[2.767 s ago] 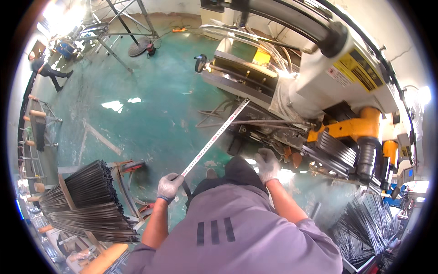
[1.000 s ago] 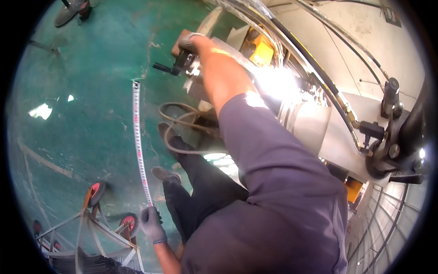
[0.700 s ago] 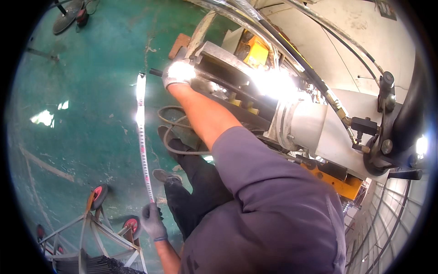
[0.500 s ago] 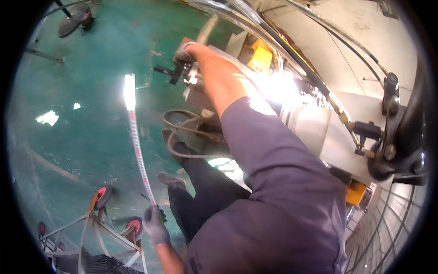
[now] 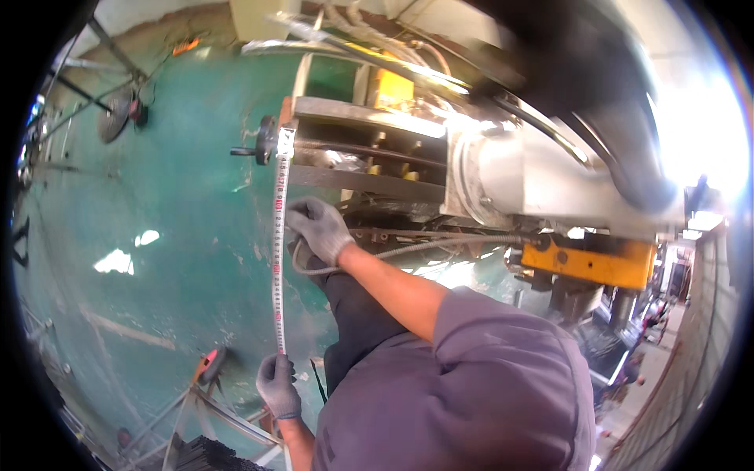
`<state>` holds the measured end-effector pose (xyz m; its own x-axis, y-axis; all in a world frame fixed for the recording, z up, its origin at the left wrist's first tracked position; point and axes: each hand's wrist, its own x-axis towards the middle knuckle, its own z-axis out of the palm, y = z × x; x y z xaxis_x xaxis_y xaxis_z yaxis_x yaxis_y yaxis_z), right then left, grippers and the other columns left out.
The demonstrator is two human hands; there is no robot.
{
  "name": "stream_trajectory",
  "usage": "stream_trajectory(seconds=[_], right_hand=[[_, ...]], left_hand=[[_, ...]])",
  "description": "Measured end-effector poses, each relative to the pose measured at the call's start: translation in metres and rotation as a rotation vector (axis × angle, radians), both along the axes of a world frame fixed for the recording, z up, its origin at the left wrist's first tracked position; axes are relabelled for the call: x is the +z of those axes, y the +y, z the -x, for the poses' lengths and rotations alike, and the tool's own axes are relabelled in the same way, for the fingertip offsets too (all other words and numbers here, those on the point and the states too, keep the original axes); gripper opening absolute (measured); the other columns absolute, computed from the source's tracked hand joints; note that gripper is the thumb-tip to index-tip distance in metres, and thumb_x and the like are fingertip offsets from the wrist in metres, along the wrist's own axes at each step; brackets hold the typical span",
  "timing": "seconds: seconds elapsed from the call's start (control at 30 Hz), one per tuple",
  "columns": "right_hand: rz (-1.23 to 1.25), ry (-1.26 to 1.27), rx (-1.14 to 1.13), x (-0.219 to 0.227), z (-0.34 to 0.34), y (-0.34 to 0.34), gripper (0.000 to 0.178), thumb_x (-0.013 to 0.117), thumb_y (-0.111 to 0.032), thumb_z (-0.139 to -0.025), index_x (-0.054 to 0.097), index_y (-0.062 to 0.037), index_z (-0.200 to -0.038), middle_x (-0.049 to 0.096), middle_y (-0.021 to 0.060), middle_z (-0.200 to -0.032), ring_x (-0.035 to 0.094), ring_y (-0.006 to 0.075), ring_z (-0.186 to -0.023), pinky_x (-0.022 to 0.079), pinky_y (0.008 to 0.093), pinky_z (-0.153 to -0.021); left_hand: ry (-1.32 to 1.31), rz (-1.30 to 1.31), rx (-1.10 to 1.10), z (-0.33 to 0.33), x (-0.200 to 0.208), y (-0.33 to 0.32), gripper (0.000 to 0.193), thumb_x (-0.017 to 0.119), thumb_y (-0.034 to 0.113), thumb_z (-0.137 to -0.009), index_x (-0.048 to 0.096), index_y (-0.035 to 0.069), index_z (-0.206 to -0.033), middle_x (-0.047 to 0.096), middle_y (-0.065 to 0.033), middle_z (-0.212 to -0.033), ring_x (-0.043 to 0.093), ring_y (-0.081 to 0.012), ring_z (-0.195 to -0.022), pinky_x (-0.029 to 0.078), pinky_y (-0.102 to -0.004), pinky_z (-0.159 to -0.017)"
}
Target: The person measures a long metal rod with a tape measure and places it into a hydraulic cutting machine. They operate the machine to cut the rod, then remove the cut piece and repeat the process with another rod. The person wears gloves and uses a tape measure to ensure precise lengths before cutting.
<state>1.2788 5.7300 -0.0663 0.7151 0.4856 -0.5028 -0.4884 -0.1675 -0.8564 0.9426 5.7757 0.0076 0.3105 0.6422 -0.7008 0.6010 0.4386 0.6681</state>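
Observation:
In the lower part of the view my left hand (image 5: 279, 386), in a grey glove, is closed round the base of a tape measure; its case is mostly hidden by the fingers. The white tape measure blade (image 5: 279, 259) runs nearly straight away from that hand. Its far end lies at the end of the machine's metal frame (image 5: 338, 179), beside a black handwheel (image 5: 265, 141). My right hand (image 5: 320, 228), also gloved, has its fingers curled in a pinch at the blade's right edge, partway along it.
To the right stands the machine, with a yellow block (image 5: 589, 263) and a large pale cylinder (image 5: 503, 173). A looped hose (image 5: 424, 247) hangs below the frame. A metal cart (image 5: 188, 404) with wheels is at lower left. Green floor (image 5: 181, 204) lies to the left.
My right hand has come back from the handwheel area to the tape measure blade. The blade's far end has moved right, from over the floor to the machine frame. My view has turned.

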Motion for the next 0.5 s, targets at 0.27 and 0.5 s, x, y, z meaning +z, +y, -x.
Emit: stream_trajectory(seconds=[0.27, 0.5], right_hand=[[-0.581, -0.137, -0.180, 0.204, 0.141, -0.257, 0.062, 0.074, 0.003, -0.099, 0.053, 0.0017, -0.158, 0.069, 0.0081, -0.124, 0.070, 0.0158, -0.103, 0.061, 0.0321, -0.088], [-0.246, -0.431, -0.719, 0.304, 0.229, -0.463, 0.017, 0.072, -0.012, -0.111, 0.074, 0.0010, -0.121, 0.075, 0.0048, -0.098, 0.070, 0.0107, -0.081, 0.058, 0.0279, -0.072]], left_hand=[[-0.255, -0.304, -0.419, 0.039, 0.063, -0.075, 0.017, 0.070, 0.012, -0.106, 0.073, -0.004, -0.102, 0.061, 0.0009, -0.078, 0.051, -0.0073, -0.071, 0.041, -0.0272, -0.065], [-0.519, -0.538, -0.917, 0.003, 0.137, -0.192, 0.007, 0.074, 0.004, -0.102, 0.075, -0.003, -0.101, 0.064, -0.0026, -0.087, 0.055, -0.0111, -0.079, 0.045, -0.0298, -0.070]])
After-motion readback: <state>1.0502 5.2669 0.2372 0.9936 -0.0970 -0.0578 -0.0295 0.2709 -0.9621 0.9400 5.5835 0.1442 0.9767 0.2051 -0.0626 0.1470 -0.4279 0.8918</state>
